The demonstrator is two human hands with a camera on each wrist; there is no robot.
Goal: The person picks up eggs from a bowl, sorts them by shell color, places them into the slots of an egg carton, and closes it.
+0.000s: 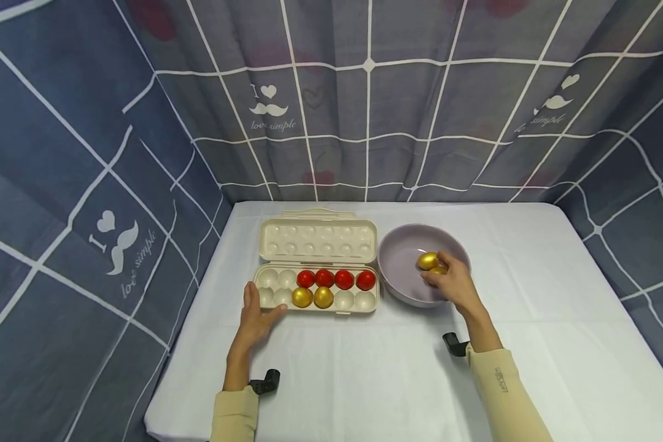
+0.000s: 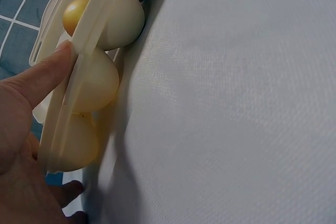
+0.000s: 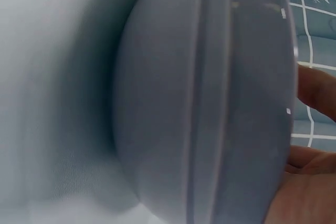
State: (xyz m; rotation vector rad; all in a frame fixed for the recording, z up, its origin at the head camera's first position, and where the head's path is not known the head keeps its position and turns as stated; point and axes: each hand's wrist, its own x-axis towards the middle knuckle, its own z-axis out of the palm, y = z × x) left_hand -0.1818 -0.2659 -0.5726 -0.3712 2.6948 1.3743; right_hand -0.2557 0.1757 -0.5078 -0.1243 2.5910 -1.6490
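Note:
A cream egg carton (image 1: 309, 312) lies with its lid tipped back. Several red eggs (image 1: 324, 278) sit in its back row, and two golden eggs (image 1: 301, 298) in the front row. My left hand (image 1: 256, 322) grips the carton's left end, the thumb (image 2: 44, 74) pressed on the front rim and the fingers around the end. My right hand (image 1: 454, 283) reaches over the near right rim of a mauve bowl (image 1: 400, 270). Its fingertips close around one golden egg (image 1: 438, 269); another golden egg (image 1: 427, 261) lies just behind. The bowl's wall hides the fingertips in the right wrist view.
The bowl stands close to the carton's right end on a white-covered table (image 1: 359, 380). The carton's lid (image 1: 318, 240) extends toward the back edge. Dark checked curtains (image 1: 331, 123) hang behind and at both sides of the table.

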